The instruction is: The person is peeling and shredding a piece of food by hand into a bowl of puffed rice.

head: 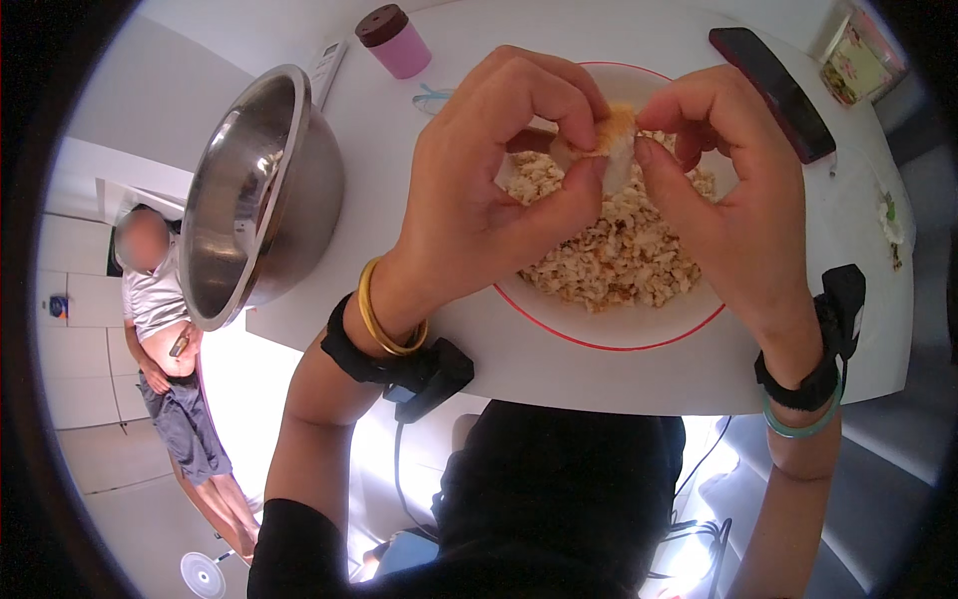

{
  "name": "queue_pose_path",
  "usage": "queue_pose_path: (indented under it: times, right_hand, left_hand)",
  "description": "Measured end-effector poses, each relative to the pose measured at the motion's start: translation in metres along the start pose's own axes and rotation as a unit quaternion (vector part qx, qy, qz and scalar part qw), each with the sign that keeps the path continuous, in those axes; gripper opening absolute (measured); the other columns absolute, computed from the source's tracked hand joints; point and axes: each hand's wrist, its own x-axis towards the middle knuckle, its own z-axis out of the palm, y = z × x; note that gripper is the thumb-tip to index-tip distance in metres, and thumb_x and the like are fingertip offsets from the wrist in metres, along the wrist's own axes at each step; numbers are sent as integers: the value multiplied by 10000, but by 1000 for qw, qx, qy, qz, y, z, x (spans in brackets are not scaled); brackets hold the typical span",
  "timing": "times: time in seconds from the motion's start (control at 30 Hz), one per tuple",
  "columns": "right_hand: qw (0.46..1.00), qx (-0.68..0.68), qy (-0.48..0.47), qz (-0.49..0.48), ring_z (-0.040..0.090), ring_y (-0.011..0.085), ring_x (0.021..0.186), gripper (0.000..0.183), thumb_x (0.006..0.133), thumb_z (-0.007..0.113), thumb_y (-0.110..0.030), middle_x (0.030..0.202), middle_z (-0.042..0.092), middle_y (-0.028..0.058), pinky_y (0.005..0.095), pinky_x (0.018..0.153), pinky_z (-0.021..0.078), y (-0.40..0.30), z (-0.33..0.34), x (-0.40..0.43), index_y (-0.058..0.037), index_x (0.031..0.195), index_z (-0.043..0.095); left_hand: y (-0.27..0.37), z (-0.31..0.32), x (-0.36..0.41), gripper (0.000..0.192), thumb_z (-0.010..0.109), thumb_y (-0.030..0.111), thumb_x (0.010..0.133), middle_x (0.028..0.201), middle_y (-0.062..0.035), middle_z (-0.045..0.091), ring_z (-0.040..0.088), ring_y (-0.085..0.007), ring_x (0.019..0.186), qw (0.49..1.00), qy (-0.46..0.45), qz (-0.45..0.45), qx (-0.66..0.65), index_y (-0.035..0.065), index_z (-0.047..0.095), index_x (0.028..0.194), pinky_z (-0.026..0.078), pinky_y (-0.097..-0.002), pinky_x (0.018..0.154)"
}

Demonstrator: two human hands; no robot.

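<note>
My left hand (494,172) pinches a chunk of bread (618,146) with a golden crust and a pale inside. The thumb and fingertips of my right hand (733,172) meet at the bread's right edge. Both hands are above a white bowl (599,331) with a red rim. Small torn bread crumbs (614,258), pale with some browned bits, fill much of it. My hands hide part of the bowl's far side and both its flanks.
A large stainless steel bowl (318,172) stands at the left of the white table (546,382). Farther back are a pink jar (397,49) with a brown lid, a remote control (327,71), a dark elongated object (775,93) and a floral container (857,64). A person (161,299) is at far left.
</note>
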Motion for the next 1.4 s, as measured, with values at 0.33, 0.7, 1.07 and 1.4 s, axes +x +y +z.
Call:
queue_pose_path:
  times: [0.33,0.7,1.07,1.4]
  right_hand:
    - [998,30,-11,51,500,59,767,153,795,576,61,849,534,-7,206,724,430,-3,-3,-3,-32,911,538]
    - [1000,2,-13,-3,460,91,698,186,751,606,63,858,518,9,210,651,396,1,-2,0,-34,899,548]
    - [999,-6,-38,13,477,97,697,141,758,597,64,838,524,19,217,649,398,0,-3,-2,-26,850,537]
    - [998,25,-14,48,496,90,719,106,787,569,53,836,535,25,209,677,420,-3,-2,-2,-15,860,533]
  left_hand:
    - [2,-3,-2,253,631,-62,741,1024,-96,546,575,-152,926,1000,-22,-18,4,47,495,924,520,-256,782]
    - [0,3,-1,242,632,-69,723,1015,-80,541,584,-145,930,998,38,-15,-41,37,511,903,552,-251,745]
    - [9,-2,-2,374,586,-42,796,1143,-75,499,534,-147,1007,995,-51,-87,1,26,489,1151,491,-257,819]
    - [4,-4,-3,304,538,-56,782,1125,-90,480,517,-150,1016,998,-49,-44,24,23,520,1075,480,-257,825]
